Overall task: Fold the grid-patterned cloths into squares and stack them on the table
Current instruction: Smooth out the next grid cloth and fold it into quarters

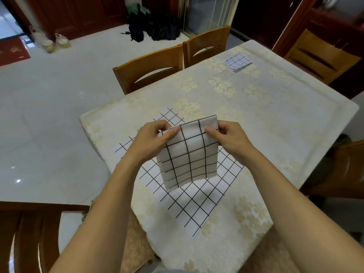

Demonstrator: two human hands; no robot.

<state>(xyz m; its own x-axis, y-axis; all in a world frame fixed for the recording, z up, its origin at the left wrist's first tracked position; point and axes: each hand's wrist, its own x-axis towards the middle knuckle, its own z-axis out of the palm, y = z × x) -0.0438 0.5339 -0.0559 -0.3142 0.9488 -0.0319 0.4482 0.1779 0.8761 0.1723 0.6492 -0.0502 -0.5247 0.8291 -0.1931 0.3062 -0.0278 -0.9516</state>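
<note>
A white cloth with a black grid, folded into a hanging panel (189,154), is held up above the table. My left hand (151,140) pinches its top left corner and my right hand (230,138) pinches its top right corner. Beneath it a second grid cloth (193,205) lies flat and unfolded on the table, turned like a diamond. A small stack of folded grid cloths (238,62) rests at the far end of the table.
The table (275,107) carries a cream floral cover. Wooden chairs stand along its left side (149,67), at the far right (319,56), near right (346,166) and at the near left corner (31,233). Dark bags (153,24) sit on the tiled floor.
</note>
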